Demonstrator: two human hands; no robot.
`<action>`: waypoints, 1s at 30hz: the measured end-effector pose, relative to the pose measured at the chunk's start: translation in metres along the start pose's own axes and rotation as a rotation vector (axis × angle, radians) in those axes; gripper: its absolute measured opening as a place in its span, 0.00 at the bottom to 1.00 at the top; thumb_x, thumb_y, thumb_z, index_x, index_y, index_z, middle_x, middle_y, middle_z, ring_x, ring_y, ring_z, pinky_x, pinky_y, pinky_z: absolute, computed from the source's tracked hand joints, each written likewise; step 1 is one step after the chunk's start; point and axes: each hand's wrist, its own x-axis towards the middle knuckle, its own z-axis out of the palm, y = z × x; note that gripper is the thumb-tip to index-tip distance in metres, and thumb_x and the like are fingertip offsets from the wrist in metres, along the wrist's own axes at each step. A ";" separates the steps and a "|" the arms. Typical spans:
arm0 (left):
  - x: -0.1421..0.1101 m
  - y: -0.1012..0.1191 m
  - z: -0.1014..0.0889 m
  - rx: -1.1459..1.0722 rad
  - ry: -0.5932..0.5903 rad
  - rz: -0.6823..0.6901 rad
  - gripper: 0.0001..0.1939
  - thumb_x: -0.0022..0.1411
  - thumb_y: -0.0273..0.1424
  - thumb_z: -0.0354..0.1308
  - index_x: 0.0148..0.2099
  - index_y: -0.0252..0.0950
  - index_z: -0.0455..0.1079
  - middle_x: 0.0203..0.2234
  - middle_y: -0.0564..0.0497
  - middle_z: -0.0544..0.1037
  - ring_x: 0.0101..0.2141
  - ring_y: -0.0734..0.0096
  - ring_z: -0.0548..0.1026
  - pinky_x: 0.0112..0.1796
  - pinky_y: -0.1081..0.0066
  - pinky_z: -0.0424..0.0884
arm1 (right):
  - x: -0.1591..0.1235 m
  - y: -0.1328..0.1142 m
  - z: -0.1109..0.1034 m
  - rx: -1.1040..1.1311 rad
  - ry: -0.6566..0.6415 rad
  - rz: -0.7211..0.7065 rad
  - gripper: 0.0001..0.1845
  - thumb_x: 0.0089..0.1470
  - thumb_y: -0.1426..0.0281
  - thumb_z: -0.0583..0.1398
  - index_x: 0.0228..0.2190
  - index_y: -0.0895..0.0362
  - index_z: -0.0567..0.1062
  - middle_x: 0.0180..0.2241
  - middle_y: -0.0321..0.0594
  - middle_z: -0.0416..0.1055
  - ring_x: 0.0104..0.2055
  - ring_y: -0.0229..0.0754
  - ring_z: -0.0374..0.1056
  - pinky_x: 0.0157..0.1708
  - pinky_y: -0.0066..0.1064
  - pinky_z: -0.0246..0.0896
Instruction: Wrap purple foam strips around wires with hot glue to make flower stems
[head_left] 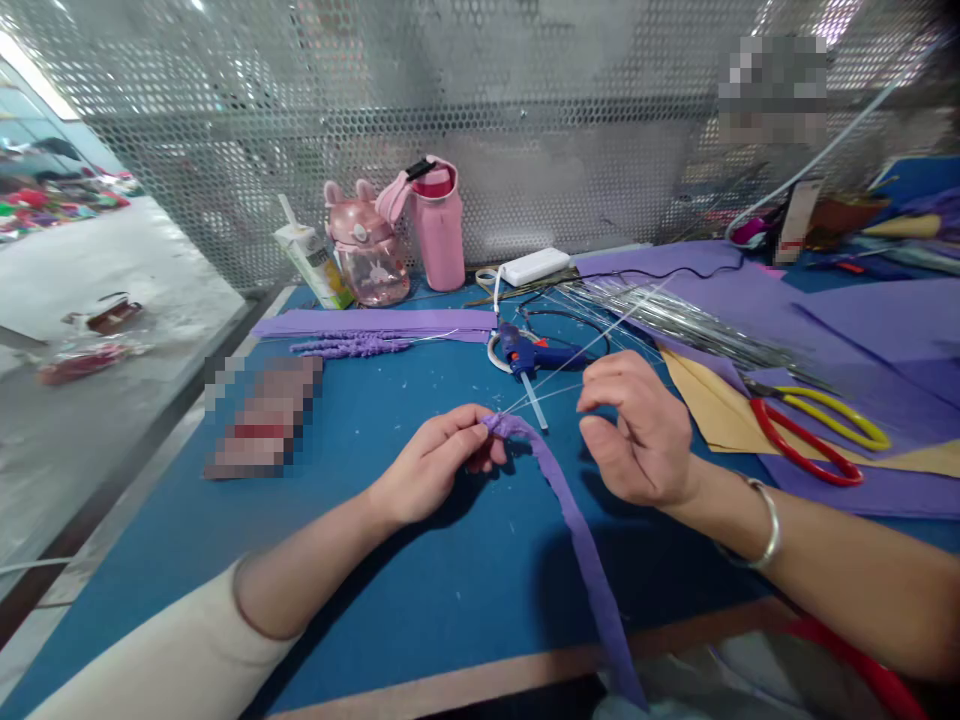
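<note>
My left hand is closed in a pinch on the gathered end of a narrow purple strip. The strip's tail drapes down over the front edge of the table. From the pinched end, one thin pale wire slants up to the right. A second thin strand runs across to the curled fingers of my right hand, which is raised to the right of the strip. A blue glue gun with a clear glue stick lies just beyond both hands.
Behind stand a pink bottle, a clear pink cup and a drink carton. Finished-looking purple twisted pieces lie left. Scissors with red and yellow handles, purple sheets and silvery wires lie right.
</note>
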 end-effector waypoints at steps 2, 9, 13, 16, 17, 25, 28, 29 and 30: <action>-0.001 -0.001 -0.001 -0.090 0.046 -0.016 0.11 0.65 0.35 0.49 0.35 0.33 0.66 0.23 0.53 0.67 0.23 0.77 0.61 0.26 0.74 0.57 | -0.004 0.000 0.000 -0.053 0.059 0.007 0.05 0.51 0.69 0.56 0.33 0.54 0.68 0.33 0.42 0.65 0.38 0.47 0.64 0.46 0.51 0.57; 0.006 0.005 0.006 -0.272 0.150 -0.034 0.12 0.64 0.37 0.50 0.47 0.37 0.63 0.17 0.60 0.56 0.17 0.80 0.51 0.19 0.78 0.46 | 0.000 -0.001 0.008 0.256 -0.244 0.331 0.07 0.56 0.69 0.55 0.39 0.54 0.67 0.36 0.41 0.67 0.39 0.43 0.65 0.41 0.40 0.62; 0.014 0.007 0.013 -0.198 0.120 -0.041 0.10 0.66 0.36 0.47 0.40 0.35 0.63 0.21 0.56 0.64 0.18 0.80 0.60 0.19 0.78 0.55 | 0.003 0.001 0.017 0.599 -0.478 0.733 0.15 0.60 0.67 0.51 0.48 0.57 0.66 0.37 0.41 0.70 0.38 0.39 0.68 0.38 0.33 0.65; 0.013 0.003 0.014 -0.154 0.089 -0.033 0.10 0.66 0.37 0.47 0.41 0.35 0.61 0.31 0.50 0.71 0.24 0.76 0.70 0.22 0.77 0.63 | 0.002 0.000 0.019 0.673 -0.557 0.827 0.14 0.61 0.68 0.50 0.45 0.58 0.69 0.30 0.37 0.69 0.29 0.35 0.66 0.32 0.29 0.64; 0.011 0.000 0.013 -0.140 0.074 -0.033 0.10 0.66 0.38 0.47 0.42 0.35 0.60 0.32 0.50 0.72 0.23 0.77 0.69 0.21 0.77 0.62 | 0.002 -0.001 0.019 0.699 -0.597 0.856 0.13 0.61 0.69 0.49 0.43 0.59 0.70 0.28 0.36 0.69 0.27 0.34 0.65 0.30 0.28 0.63; 0.002 -0.010 0.013 0.301 0.253 0.123 0.09 0.66 0.35 0.49 0.44 0.36 0.63 0.28 0.52 0.73 0.25 0.76 0.68 0.27 0.75 0.63 | 0.005 -0.003 0.016 0.900 -0.705 1.061 0.10 0.57 0.72 0.51 0.37 0.60 0.71 0.21 0.33 0.67 0.19 0.32 0.61 0.21 0.24 0.57; 0.001 -0.009 0.014 0.511 0.304 0.210 0.08 0.66 0.33 0.49 0.43 0.36 0.65 0.32 0.50 0.75 0.32 0.71 0.73 0.34 0.72 0.67 | 0.003 -0.001 0.017 1.038 -0.688 1.103 0.11 0.56 0.72 0.52 0.39 0.59 0.71 0.20 0.32 0.68 0.18 0.31 0.61 0.20 0.24 0.56; 0.001 -0.009 0.014 0.590 0.323 0.236 0.07 0.66 0.32 0.49 0.43 0.36 0.65 0.32 0.49 0.75 0.32 0.71 0.73 0.35 0.72 0.67 | 0.002 -0.001 0.018 1.075 -0.677 1.118 0.10 0.56 0.72 0.52 0.39 0.59 0.71 0.20 0.32 0.68 0.18 0.31 0.60 0.20 0.24 0.56; 0.000 -0.009 0.014 0.671 0.341 0.260 0.08 0.66 0.32 0.49 0.43 0.36 0.66 0.33 0.49 0.76 0.32 0.72 0.74 0.35 0.73 0.67 | 0.001 -0.001 0.019 1.106 -0.667 1.132 0.10 0.56 0.72 0.52 0.39 0.59 0.70 0.19 0.32 0.68 0.18 0.32 0.61 0.20 0.24 0.56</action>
